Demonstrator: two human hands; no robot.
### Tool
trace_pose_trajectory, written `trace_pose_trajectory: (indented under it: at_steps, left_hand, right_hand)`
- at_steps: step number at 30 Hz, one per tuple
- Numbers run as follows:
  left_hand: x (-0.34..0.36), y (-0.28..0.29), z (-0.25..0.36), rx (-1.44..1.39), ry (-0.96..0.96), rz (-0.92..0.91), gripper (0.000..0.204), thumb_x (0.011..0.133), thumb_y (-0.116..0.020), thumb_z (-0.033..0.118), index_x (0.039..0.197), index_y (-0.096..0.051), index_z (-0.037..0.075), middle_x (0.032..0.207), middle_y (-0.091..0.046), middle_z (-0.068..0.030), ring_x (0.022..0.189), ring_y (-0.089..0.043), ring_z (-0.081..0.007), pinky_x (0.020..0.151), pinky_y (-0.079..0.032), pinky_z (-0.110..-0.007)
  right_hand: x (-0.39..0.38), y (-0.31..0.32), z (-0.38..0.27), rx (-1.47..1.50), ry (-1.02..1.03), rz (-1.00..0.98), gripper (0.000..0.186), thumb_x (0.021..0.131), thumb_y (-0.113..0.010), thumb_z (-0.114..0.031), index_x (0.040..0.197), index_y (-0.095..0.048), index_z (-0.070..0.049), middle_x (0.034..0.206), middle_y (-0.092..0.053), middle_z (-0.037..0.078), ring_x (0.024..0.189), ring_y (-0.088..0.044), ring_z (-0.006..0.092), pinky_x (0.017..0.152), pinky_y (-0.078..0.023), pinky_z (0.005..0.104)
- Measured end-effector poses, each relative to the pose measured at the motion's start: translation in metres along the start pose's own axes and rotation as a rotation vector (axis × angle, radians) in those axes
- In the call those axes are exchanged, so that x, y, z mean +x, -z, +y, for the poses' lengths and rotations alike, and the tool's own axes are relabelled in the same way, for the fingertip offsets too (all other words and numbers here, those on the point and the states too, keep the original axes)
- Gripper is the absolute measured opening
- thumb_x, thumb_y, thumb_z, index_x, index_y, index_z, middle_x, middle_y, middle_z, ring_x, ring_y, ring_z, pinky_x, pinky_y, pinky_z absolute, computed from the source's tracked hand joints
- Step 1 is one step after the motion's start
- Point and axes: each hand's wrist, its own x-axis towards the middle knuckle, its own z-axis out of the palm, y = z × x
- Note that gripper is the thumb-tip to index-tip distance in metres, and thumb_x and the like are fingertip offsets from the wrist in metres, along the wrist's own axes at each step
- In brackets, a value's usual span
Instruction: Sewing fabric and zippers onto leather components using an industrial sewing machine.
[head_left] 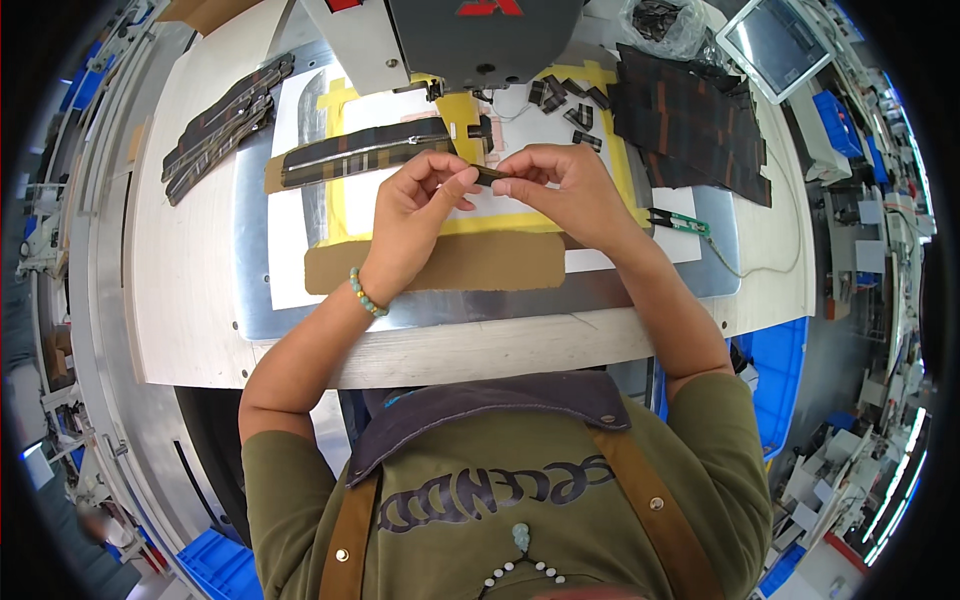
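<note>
Pinching narrow dark fabric strip [488, 175]

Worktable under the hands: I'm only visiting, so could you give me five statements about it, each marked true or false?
1. The left hand and right hand both hold a small dark piece. True.
2. A bracelet is worn beside the right hand. False: the beaded bracelet is beside the left hand.
3. Green-handled snips lie to the right of the right hand. True.
4. A screen stands at the far left. False: the white-framed screen is at the far right.
5. Several small dark pieces lie beyond the right hand. True.
</note>
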Motion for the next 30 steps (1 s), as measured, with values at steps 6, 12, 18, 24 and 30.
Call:
trace_pose_trajectory:
  at_steps: [6, 12, 18, 24, 30]
  left_hand:
    - [0.0, 0.003, -0.003, 0.057, -0.002, -0.054, 0.011, 0.105, -0.073, 0.008, 0.111, -0.074, -0.001, 0.1, -0.077, -0.0046, 0.09, -0.074, -0.0106, 0.082, -0.061, -0.025]
    - [0.0, 0.002, -0.003, 0.1, -0.073, -0.031, 0.007, 0.1, -0.076, 0.0, 0.107, -0.077, -0.003, 0.101, -0.074, -0.0056, 0.089, -0.077, -0.0127, 0.083, -0.063, -0.024]
    - [-0.002, 0.004, -0.003, 0.119, -0.103, -0.024, 0.009, 0.1, -0.075, -0.002, 0.108, -0.077, -0.004, 0.104, -0.072, -0.0058, 0.091, -0.078, -0.0143, 0.083, -0.063, -0.024]
    - [-0.001, 0.007, -0.005, 0.098, 0.029, -0.01, 0.012, 0.102, -0.074, 0.003, 0.112, -0.076, -0.004, 0.095, -0.076, -0.008, 0.086, -0.078, -0.0142, 0.08, -0.064, -0.026]
    - [0.002, 0.008, -0.008, -0.055, 0.199, -0.062, 0.024, 0.111, -0.067, 0.02, 0.121, -0.073, -0.001, 0.093, -0.077, -0.006, 0.082, -0.074, -0.013, 0.08, -0.062, -0.029]
  right_hand:
    - [-0.002, -0.005, 0.005, -0.094, 0.118, 0.037, 0.019, 0.095, -0.083, -0.014, 0.106, -0.08, 0.0, 0.092, -0.076, 0.004, 0.078, -0.06, 0.0097, 0.074, -0.051, 0.0282]
    - [-0.002, -0.003, 0.006, -0.075, 0.102, 0.019, 0.019, 0.095, -0.082, -0.014, 0.107, -0.08, 0.001, 0.095, -0.077, 0.005, 0.081, -0.064, 0.0099, 0.076, -0.052, 0.0284]
    - [-0.002, -0.003, -0.006, 0.068, -0.093, -0.103, 0.02, 0.102, -0.078, -0.017, 0.111, -0.079, 0.0, 0.096, -0.079, 0.005, 0.083, -0.067, 0.0074, 0.077, -0.055, 0.0256]
    - [0.003, -0.013, 0.015, 0.196, -0.046, -0.075, 0.026, 0.104, -0.077, -0.022, 0.111, -0.077, 0.002, 0.095, -0.079, 0.005, 0.086, -0.071, 0.0081, 0.082, -0.058, 0.0239]
    - [0.006, -0.008, 0.025, 0.428, -0.201, -0.152, 0.021, 0.104, -0.076, -0.02, 0.11, -0.076, 0.001, 0.094, -0.076, 0.005, 0.085, -0.069, 0.0092, 0.08, -0.058, 0.024]
